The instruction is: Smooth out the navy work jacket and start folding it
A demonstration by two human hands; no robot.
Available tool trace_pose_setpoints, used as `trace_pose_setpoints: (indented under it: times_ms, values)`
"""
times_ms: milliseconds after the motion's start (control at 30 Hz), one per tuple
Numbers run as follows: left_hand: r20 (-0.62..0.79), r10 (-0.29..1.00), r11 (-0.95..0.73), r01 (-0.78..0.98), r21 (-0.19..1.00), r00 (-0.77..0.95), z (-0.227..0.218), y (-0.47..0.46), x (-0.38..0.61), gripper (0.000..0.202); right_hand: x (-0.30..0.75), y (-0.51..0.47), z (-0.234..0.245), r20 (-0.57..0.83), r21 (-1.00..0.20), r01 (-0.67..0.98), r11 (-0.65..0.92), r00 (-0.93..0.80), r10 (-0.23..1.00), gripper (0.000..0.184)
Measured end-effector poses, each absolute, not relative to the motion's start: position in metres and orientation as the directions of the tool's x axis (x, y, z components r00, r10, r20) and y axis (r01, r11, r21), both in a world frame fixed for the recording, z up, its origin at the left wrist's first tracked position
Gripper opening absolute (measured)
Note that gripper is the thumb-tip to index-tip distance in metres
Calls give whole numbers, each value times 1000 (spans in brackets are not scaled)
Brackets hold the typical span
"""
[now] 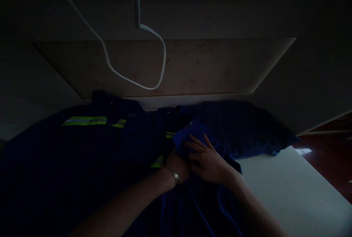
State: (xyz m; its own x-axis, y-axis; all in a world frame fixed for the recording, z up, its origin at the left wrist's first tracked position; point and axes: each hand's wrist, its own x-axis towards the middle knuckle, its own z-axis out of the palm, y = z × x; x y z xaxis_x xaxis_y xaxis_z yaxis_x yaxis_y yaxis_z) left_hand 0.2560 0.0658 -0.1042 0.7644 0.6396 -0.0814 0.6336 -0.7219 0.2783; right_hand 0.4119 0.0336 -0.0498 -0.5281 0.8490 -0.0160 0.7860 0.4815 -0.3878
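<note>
A dark blue work shirt (90, 145) with yellow-green reflective strips (85, 120) lies spread over a white table (291, 189). Both hands meet on a raised fold of the blue cloth (189, 134) near the middle. My left hand (178, 165), a metal bracelet on its wrist, is tucked under the fold with its fingers hidden by cloth and by the other hand. My right hand (206, 160) lies over the fold with its fingers stretched and pressing on the fabric. The scene is very dim.
A white cable (162, 57) hangs in a loop in front of the pale wall panel behind the table. More blue cloth (247, 127) bunches at the right. Reddish-brown floor (330, 156) shows past the table's right edge.
</note>
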Motion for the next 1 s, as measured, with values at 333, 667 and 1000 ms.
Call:
trace_pose_setpoints:
  times_ms: [333, 667, 1000]
  values:
    - [-20, 803, -560, 766, 315, 595, -28, 85, 221, 38, 400, 55, -85, -145, -607, 694, 386, -575, 805, 34]
    - [142, 586, -795, 534, 287, 797, -112, 188, 341, 53, 435, 31, -115, 55, -193, 974, -118, 131, 990, 56]
    - [-50, 708, -671, 694, 261, 704, -131, 205, 334, 71, 467, -48, -173, 14, -155, 945, -287, 293, 956, 73]
